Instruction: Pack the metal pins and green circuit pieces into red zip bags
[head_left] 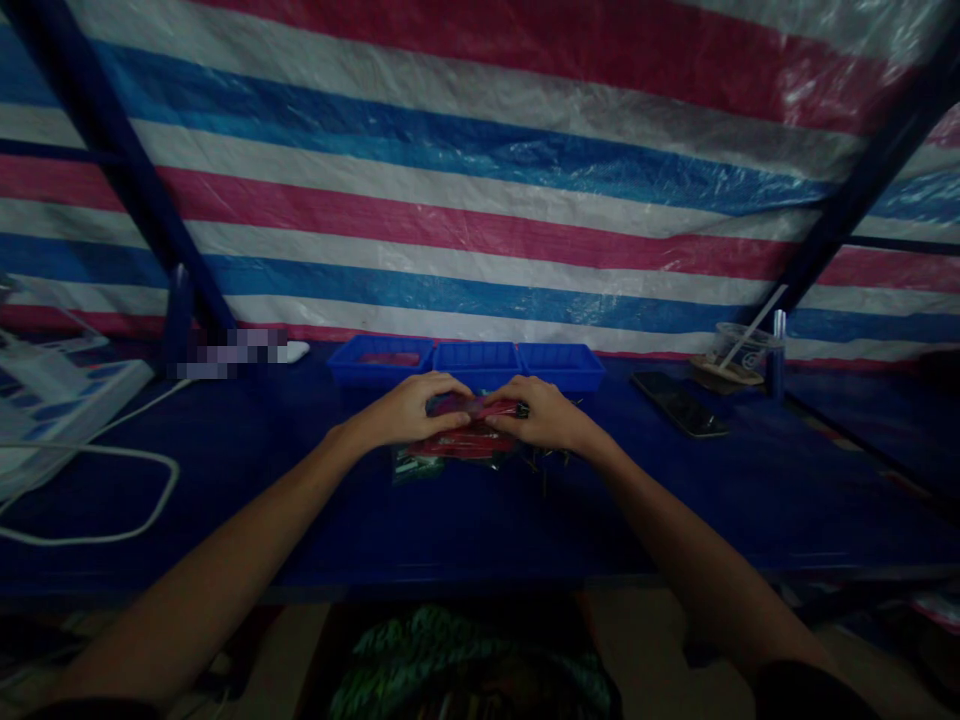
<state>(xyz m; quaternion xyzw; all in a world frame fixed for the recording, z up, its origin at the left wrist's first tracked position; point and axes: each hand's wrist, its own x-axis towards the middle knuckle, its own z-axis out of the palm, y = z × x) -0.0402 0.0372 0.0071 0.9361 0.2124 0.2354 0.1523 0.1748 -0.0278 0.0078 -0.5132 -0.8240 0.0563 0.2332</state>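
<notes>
Left hand (pixel 409 408) and right hand (pixel 546 412) clamp a red-filled bag (pixel 469 445); leftmost blue tray (pixel 375 374) holds something reddish (pixel 391 358).

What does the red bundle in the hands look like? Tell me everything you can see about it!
The red bundle is shiny, with purplish bits near the top and what looks like thin, clear plastic around it. The left hand and right hand hold it between them, thumbs on the near side, at the blue table, in front of the blue trays. Both partly cover it. It is too dark to tell what is inside or whether it touches the table.
</notes>
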